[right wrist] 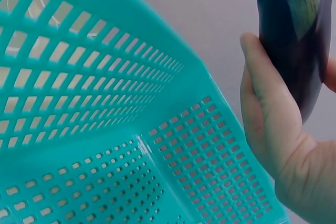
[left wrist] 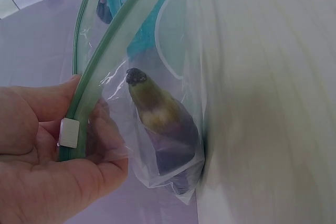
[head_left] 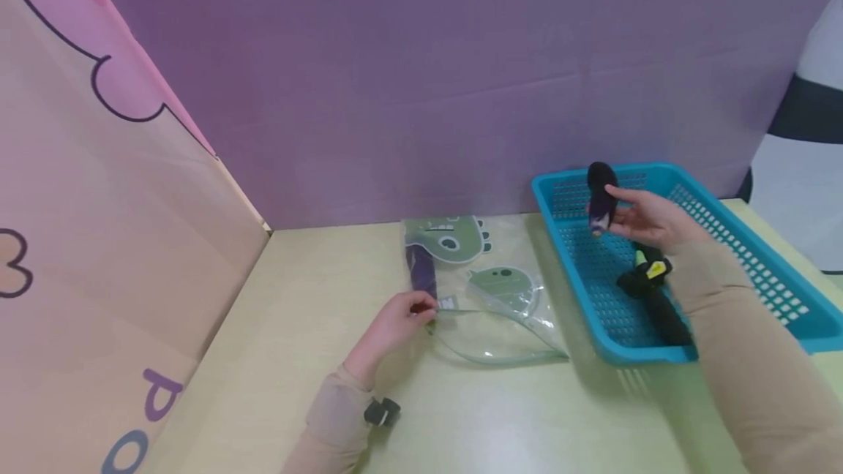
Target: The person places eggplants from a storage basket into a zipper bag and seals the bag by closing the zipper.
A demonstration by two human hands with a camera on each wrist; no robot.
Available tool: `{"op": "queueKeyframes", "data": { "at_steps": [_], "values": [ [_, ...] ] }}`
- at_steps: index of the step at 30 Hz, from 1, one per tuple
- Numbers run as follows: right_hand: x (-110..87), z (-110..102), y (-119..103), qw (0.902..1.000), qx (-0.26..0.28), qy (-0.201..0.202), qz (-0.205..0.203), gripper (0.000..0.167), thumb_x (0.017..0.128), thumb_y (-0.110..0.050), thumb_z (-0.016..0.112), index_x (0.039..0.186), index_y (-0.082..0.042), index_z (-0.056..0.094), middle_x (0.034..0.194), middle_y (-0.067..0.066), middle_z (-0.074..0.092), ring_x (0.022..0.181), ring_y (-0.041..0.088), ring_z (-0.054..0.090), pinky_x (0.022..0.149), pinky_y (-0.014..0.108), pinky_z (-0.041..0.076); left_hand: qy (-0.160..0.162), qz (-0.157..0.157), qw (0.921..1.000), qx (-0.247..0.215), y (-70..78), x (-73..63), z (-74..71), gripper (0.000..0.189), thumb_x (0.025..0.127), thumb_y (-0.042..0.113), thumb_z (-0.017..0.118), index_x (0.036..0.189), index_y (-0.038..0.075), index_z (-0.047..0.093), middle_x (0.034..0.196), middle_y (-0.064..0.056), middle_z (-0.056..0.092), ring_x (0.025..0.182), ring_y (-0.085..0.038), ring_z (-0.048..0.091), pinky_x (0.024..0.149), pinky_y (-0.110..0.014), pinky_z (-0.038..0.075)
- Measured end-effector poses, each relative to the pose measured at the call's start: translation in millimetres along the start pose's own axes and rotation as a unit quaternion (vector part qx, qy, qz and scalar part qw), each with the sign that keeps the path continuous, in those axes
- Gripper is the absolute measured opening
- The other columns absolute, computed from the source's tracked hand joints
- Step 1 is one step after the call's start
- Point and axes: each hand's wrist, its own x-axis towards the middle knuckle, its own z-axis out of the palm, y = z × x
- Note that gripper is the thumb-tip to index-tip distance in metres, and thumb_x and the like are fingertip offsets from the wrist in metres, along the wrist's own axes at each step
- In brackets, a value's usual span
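Note:
A clear zip bag [head_left: 514, 362] with green dinosaur prints lies on the table, its mouth gaping toward me. My left hand [head_left: 395, 324] pinches one corner of that mouth, beside the white slider [left wrist: 69, 132]. Inside the bag, along its left side, is a purple eggplant [left wrist: 168, 140] with a greenish stem end. Over the blue basket, my right hand [head_left: 648, 222] holds another dark eggplant [head_left: 601, 192] upright between thumb and fingers. In the right wrist view its green-streaked part points up.
The blue perforated basket [head_left: 573, 269] stands at the right of the table. In it lie a long dark eggplant [head_left: 665, 317] and a black item with a yellow-green tag [head_left: 656, 269], partly behind my right forearm. A purple curtain [head_left: 395, 93] hangs behind the table.

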Motion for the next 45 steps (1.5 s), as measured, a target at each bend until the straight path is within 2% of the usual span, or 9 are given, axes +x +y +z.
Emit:
{"op": "queueKeyframes", "data": {
  "at_steps": [4,11,16,26,34,39,45],
  "values": [
    [-1.4,3,-1,1.0,0.002,0.001,0.001,0.069,0.098,-0.017,0.047,0.143,-0.043,0.001,0.092,0.022,0.062,0.084,0.032,0.064,0.085,0.039,0.055,0.002,0.004,1.0,0.003,0.0,0.5,-0.1,0.011,0.09,0.001,0.058,0.097,-0.002,0.065,0.093,-0.011,0.066,0.09,-0.023,0.062,0.079,-0.03,0.052],
    [-5.5,11,-1,0.9992,-0.04,0.007,0.0,0.082,0.097,-0.019,0.048,0.144,-0.043,-0.015,0.09,0.018,0.064,0.083,0.028,0.065,0.085,0.033,0.055,0.002,0.005,1.0,0.001,0.1,1.2,0.0,0.011,0.089,0.001,0.058,0.097,-0.003,0.065,0.092,-0.012,0.066,0.089,-0.022,0.061,0.078,-0.029,0.052],
    [-7.6,17,-1,0.9977,-0.067,0.01,-0.005,0.08,0.097,-0.021,0.048,0.145,-0.041,-0.013,0.089,0.016,0.065,0.083,0.027,0.066,0.082,0.031,0.056,0.002,-0.001,1.0,-0.003,0.7,1.6,0.1,0.011,0.09,0.002,0.058,0.098,-0.002,0.065,0.093,-0.011,0.066,0.088,-0.021,0.061,0.078,-0.028,0.052],
    [-10.0,33,7,0.9953,-0.095,-0.02,-0.011,0.082,0.098,-0.021,0.046,0.145,-0.04,-0.018,0.093,0.016,0.065,0.086,0.026,0.066,0.083,0.029,0.056,0.006,-0.001,1.0,-0.001,1.9,2.9,0.6,0.01,0.09,0.002,0.058,0.097,-0.001,0.065,0.093,-0.011,0.066,0.089,-0.021,0.061,0.078,-0.029,0.052],
    [-11.6,48,17,0.9933,-0.105,-0.044,-0.018,0.08,0.098,-0.02,0.047,0.148,-0.037,-0.013,0.096,0.016,0.064,0.089,0.025,0.066,0.08,0.03,0.057,0.007,-0.004,1.0,-0.003,2.1,2.5,-0.5,0.011,0.09,0.002,0.057,0.098,-0.002,0.065,0.094,-0.011,0.066,0.089,-0.021,0.061,0.078,-0.029,0.052],
    [-13.0,58,24,0.9879,-0.137,-0.067,-0.029,0.077,0.099,-0.021,0.044,0.149,-0.031,-0.014,0.097,0.016,0.063,0.089,0.024,0.066,0.075,0.031,0.057,0.009,-0.003,1.0,0.001,1.9,1.9,-1.3,0.011,0.09,0.002,0.058,0.098,-0.002,0.065,0.094,-0.011,0.066,0.089,-0.021,0.06,0.078,-0.028,0.052],
    [-15.1,68,33,0.9757,-0.201,-0.075,-0.043,0.075,0.099,-0.024,0.044,0.151,-0.025,-0.011,0.099,0.013,0.064,0.09,0.021,0.066,0.07,0.026,0.056,0.007,-0.004,1.0,-0.002,1.1,1.4,-1.6,0.011,0.09,0.002,0.058,0.098,-0.001,0.065,0.094,-0.011,0.066,0.089,-0.02,0.061,0.078,-0.029,0.052]
  ]
}}
